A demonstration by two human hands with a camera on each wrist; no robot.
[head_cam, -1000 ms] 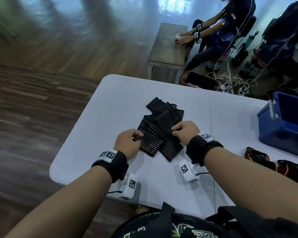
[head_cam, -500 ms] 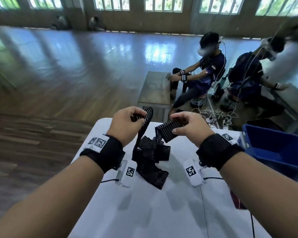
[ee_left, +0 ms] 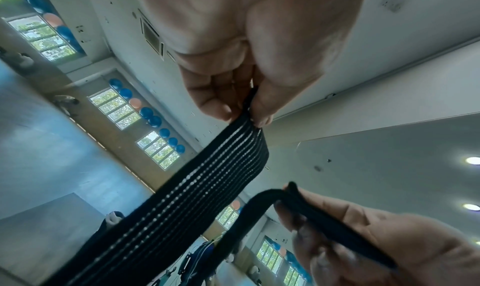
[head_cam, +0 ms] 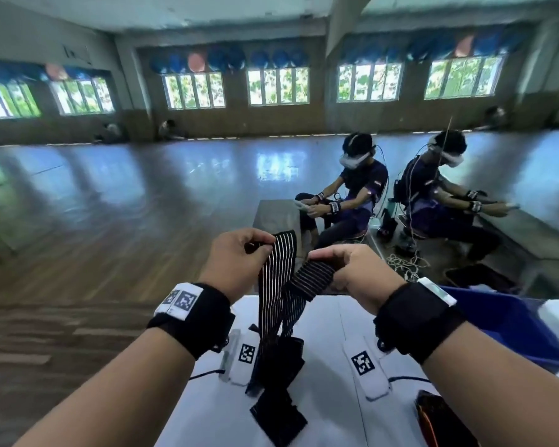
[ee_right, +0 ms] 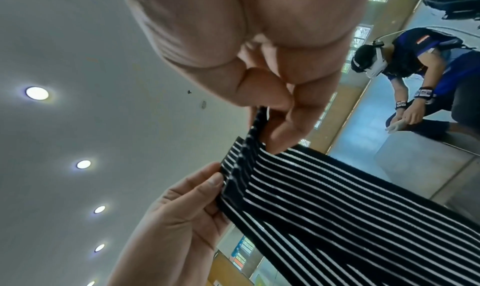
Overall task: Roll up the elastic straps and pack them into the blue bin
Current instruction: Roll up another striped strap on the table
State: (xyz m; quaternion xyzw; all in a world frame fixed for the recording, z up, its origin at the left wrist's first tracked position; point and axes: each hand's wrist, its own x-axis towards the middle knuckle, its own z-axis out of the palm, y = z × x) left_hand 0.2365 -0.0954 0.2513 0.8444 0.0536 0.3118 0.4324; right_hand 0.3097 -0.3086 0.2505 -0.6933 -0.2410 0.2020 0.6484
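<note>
Both hands were raised above the far edge of the white surface (head_cam: 329, 321), each gripping part of a black elastic strap (head_cam: 276, 279) with thin white stripes. The left hand (head_cam: 236, 261) pinched 1 end of the strap between thumb and curled fingers, and from there the strap hung straight down. The right hand (head_cam: 352, 272) held another stretch of the strap, its thumb on top and fingers curled beneath, with the fabric wrapped across them.

The left wrist view showed the left hand's fingertips (ee_left: 221, 109) closed on the strap's edge, the striped band (ee_left: 182, 198) running down and away from them. In the right wrist view the right hand's fingers (ee_right: 285, 126) pinched the bunched striped fabric (ee_right: 324, 208), and the left hand (ee_right: 176, 218) touched the strap's edge just beside them.

Below the hands the strap's lower folds (head_cam: 278, 382) trailed down to the surface in a dark, loose tangle. The blue bin (head_cam: 504, 321) stood at the right edge of the surface, near the right wrist. A dark item with orange trim (head_cam: 433, 421) lay at the near right, partly out of view.
</note>
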